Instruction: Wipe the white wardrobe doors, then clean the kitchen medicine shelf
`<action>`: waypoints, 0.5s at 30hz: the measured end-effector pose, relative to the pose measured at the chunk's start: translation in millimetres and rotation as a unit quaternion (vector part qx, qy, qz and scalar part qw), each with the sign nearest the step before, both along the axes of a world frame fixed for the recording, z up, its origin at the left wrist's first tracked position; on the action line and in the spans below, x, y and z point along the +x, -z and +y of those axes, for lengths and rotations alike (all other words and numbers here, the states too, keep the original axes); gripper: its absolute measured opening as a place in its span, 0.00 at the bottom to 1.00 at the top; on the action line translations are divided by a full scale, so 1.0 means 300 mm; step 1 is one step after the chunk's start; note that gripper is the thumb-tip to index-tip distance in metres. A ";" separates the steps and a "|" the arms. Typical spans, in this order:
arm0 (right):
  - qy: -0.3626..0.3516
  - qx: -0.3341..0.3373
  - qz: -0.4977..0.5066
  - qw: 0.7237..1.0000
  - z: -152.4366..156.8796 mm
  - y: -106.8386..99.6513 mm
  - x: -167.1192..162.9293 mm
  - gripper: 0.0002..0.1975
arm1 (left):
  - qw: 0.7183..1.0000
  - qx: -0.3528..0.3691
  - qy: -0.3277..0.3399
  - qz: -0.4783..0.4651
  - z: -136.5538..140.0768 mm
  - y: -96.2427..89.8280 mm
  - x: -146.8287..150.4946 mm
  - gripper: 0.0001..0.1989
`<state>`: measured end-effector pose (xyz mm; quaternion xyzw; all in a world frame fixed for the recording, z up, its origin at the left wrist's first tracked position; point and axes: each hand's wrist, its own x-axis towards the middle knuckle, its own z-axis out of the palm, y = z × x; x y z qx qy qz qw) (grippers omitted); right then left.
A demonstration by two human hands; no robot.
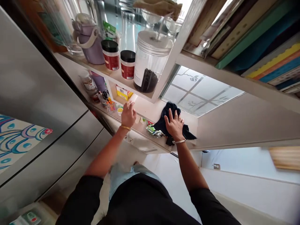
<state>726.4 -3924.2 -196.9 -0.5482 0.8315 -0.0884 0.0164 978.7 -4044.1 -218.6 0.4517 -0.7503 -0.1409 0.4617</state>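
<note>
My right hand [174, 125] lies flat on a crumpled dark cloth [161, 123], its fingers spread and pressing it to the shelf [148, 111] below the patterned window. Over the shelf's left part is my left hand [128, 115], slightly blurred, fingers loosely apart and nothing seen in them. Just beyond it, a yellow and red box [124, 92] sits in a cubby. Between my hands, green and white packets [154, 130] lie in a clear dish. Left of my left hand are a small yellow-lidded tub [120, 110] and a clear cup with orange items [111, 106].
Above stand a purple flask [90, 42], two black-lidded jars [127, 64] and a large clear canister [150, 62] with dark contents. Books [257, 40] fill the upper right shelf. Glass jars [88, 84] stand at the left end. Grey cabinet panels [35, 78] border the left.
</note>
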 end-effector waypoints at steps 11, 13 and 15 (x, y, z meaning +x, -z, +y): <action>0.048 0.023 -0.003 0.999 -0.134 0.004 -0.082 0.36 | 0.993 0.112 0.036 -0.024 -0.267 -0.019 -0.133 0.05; 0.032 0.026 -0.004 0.999 -0.156 0.000 -0.063 0.36 | 0.994 0.095 0.042 -0.026 -0.221 -0.037 -0.102 0.07; -0.001 0.031 -0.009 0.999 -0.181 -0.004 -0.028 0.35 | 0.996 0.082 0.038 0.009 -0.139 -0.042 -0.033 0.12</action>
